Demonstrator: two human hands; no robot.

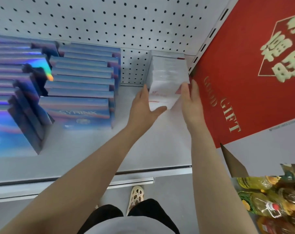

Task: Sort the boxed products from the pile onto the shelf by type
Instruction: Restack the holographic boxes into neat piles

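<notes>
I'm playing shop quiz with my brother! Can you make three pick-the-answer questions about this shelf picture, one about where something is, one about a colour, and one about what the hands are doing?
1. Where is the white box stack?
A. right end of the shelf, beside the red gift box
B. on the floor
C. on top of the blue boxes

2. What colour is the box marked GOOD GIFT?
A. green
B. red
C. black

3. What are the left hand and right hand doing?
A. hanging idle
B. gripping a bottle
C. touching the white stack from both sides

Answers:
1 A, it stands against the pegboard there.
2 B, red with gold letters.
3 C, one hand on each side.
</notes>
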